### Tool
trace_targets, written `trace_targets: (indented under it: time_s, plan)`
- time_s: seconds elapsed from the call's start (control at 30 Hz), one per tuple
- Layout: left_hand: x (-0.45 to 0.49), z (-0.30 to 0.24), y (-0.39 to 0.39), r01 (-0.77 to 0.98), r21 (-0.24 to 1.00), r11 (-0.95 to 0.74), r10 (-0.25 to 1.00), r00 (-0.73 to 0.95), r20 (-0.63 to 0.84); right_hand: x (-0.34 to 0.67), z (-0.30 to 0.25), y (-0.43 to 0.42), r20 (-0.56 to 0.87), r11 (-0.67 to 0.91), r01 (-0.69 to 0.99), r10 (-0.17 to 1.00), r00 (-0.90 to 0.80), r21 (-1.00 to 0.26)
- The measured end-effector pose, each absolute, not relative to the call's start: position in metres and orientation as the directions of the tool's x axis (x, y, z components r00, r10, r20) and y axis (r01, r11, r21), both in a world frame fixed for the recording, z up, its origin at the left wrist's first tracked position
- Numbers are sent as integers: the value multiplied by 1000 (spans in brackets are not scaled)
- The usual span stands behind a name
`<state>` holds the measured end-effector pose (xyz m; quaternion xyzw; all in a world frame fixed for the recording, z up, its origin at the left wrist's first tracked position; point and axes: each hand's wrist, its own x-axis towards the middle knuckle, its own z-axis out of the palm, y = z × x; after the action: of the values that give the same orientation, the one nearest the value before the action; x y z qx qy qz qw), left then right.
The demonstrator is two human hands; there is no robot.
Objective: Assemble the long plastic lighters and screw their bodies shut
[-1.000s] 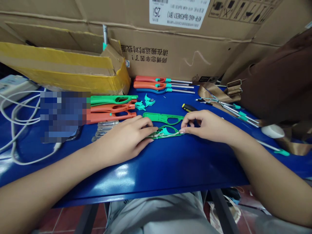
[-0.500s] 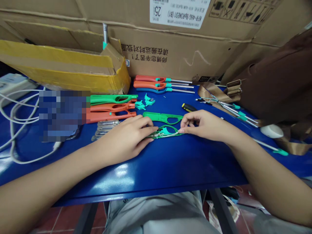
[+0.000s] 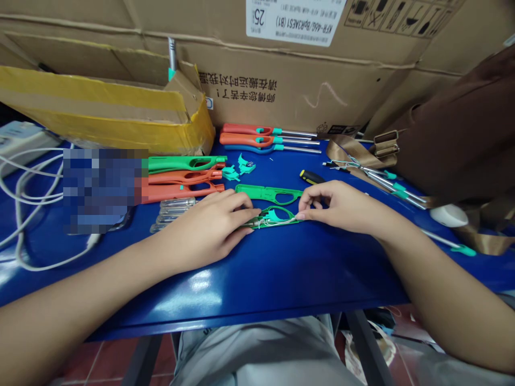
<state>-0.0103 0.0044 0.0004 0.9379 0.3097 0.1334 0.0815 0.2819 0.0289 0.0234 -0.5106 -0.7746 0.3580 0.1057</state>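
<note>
**Green lighter half-shell (image 3: 277,226): parts could unseat**

Left hand (image 3: 223,220) grips its left end on the blue tabletop (image 3: 306,273), just nearer the person than the second green half (image 3: 257,191). Right hand (image 3: 336,206) pinches the white wires (image 3: 287,220) at its right end; teal trigger (image 3: 274,216) sits between the hands. Risks: a tug could unseat wires or trigger; wire left proud of the rim could get crushed; left grip slipping could shift everything.

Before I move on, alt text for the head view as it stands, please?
A person's left hand holds one end of an open green lighter casing with wires inside, on a blue table; the right hand is at its other end. Behind lie a second green casing half and three lighters.
</note>
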Motion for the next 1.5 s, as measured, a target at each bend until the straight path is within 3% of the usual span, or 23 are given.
trace_targets:
  time_s: [0.57,0.77,0.9,1.17,1.3,1.5]
  plan:
    - [-6,3,3,546,468,-695,681,710,182,283,22,29,-219,183,789,902,-372,-587]
    - [-5,3,2,551,552,-626,725,673,149,271,34,36,-341,224,883,860,-378,-413]
    - [-7,1,3,565,542,-622,736,659,157,257,44,42,-408,299,930,838,-363,-214]
    - [-12,1,5,595,483,-642,729,669,144,257,43,39,-310,399,837,797,-519,-374]
    - [-10,2,3,571,474,-671,706,687,171,266,36,38,-95,565,637,704,-703,-524]
    - [-8,0,2,573,424,-701,684,709,171,270,23,37,83,680,468,611,-787,-565]
